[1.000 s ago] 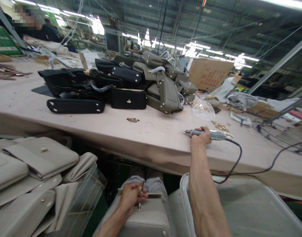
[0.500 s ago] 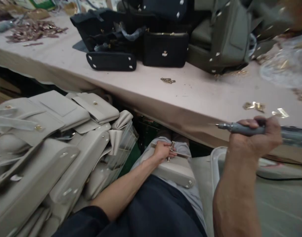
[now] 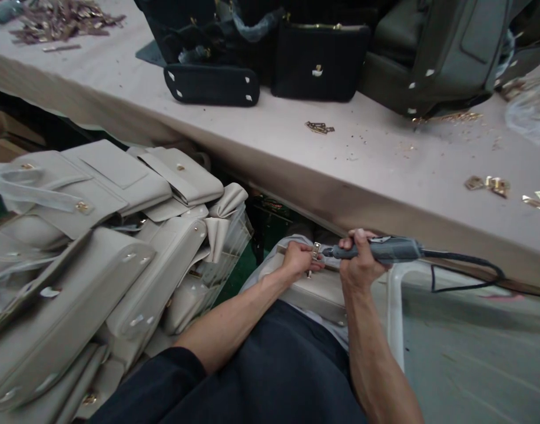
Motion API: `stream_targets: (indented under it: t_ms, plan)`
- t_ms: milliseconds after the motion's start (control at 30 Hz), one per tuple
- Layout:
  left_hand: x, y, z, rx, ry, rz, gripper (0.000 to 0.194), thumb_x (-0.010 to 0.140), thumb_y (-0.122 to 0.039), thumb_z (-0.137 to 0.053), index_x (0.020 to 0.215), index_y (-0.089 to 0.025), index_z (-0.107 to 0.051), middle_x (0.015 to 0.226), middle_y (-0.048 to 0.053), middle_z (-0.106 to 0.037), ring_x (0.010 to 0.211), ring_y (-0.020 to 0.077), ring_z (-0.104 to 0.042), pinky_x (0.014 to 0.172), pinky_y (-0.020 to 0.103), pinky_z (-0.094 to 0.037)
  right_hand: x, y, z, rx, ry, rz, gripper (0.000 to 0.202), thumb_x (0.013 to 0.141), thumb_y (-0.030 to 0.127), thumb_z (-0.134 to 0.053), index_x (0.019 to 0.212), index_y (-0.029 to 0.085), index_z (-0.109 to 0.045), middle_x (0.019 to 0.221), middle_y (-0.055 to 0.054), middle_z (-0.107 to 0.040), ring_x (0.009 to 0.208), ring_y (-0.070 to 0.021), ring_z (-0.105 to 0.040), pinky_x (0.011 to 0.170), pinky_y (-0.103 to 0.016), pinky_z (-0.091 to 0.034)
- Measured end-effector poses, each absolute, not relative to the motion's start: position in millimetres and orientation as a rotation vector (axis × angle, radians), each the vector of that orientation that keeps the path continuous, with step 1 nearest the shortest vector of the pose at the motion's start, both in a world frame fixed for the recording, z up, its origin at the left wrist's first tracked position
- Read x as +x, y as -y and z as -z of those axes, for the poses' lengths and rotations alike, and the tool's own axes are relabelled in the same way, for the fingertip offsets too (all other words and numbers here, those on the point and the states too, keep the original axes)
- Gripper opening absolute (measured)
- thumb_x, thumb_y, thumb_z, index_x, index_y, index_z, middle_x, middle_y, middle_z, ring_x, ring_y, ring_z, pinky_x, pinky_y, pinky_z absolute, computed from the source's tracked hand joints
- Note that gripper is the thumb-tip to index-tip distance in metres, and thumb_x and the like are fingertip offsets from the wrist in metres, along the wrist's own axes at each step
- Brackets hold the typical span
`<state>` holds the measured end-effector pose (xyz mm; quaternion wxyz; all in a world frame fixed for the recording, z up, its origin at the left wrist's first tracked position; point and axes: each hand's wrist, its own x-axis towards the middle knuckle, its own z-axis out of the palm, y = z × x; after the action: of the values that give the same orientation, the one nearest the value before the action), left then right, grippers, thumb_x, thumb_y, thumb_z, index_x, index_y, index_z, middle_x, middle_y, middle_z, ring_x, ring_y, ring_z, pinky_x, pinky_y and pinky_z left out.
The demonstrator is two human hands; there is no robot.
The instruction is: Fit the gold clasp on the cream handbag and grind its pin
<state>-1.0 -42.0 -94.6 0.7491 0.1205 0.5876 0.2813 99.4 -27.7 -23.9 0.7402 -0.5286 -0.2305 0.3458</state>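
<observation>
A light beige handbag (image 3: 319, 292) lies across my lap. My left hand (image 3: 297, 259) is closed on its upper edge, fingers pinched beside a small gold metal fitting (image 3: 316, 249). My right hand (image 3: 361, 264) is wrapped around a grey electric screwdriver (image 3: 396, 249), held level and pointing left. The screwdriver's tip is at or very close to the gold fitting; whether they touch I cannot tell. A black cord (image 3: 466, 257) runs from the tool's rear end off to the right.
Beige bags (image 3: 132, 277) are heaped on my left. Ahead, the table (image 3: 261, 138) bears black bags (image 3: 320, 65), a dark olive bag (image 3: 433, 65) and small gold fittings (image 3: 494, 185). A pale plastic tub (image 3: 396, 318) stands at my right.
My right hand has brought the screwdriver down and left, from above the table edge to the gold fitting. My left hand stays on the handbag. The view has shifted slightly.
</observation>
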Motion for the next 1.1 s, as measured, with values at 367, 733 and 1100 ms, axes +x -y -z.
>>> stream_targets:
  t_ms: [367, 733, 1100]
  plan:
    - [-4, 41, 92, 0.310, -1.266, -0.617, 0.018, 0.084, 0.005, -0.061, 0.075, -0.004, -0.074, 0.072, 0.013, -0.075, 0.057, 0.0208, -0.076, 0.051, 0.024, -0.059, 94, 29, 34, -1.211, 0.566, -0.733, 0.024, 0.079, 0.028, -0.087, 0.076, 0.016, -0.066, 0.070, 0.001, -0.066, 0.051, -0.0102, -0.054, 0.054, -0.029, -0.051]
    - [-4, 43, 95, 0.325, -1.250, -0.626, 0.018, 0.081, 0.005, -0.061, 0.077, -0.006, -0.076, 0.070, 0.011, -0.075, 0.056, 0.0191, -0.075, 0.053, 0.024, -0.060, 86, 33, 41, -1.246, 0.794, -0.691, 0.025, 0.086, 0.031, -0.085, 0.077, 0.016, -0.067, 0.073, 0.001, -0.065, 0.051, -0.0118, -0.056, 0.054, -0.031, -0.050]
    - [-4, 46, 93, 0.372, -1.251, -0.644, 0.027, 0.084, 0.003, -0.062, 0.061, -0.009, -0.067, 0.062, 0.009, -0.071, 0.046, 0.0178, -0.068, 0.050, 0.030, -0.060, 93, 24, 45, -1.319, 1.195, -0.962, 0.031, 0.082, 0.043, -0.088, 0.075, 0.022, -0.067, 0.075, -0.003, -0.067, 0.064, -0.0179, -0.062, 0.062, -0.036, -0.056]
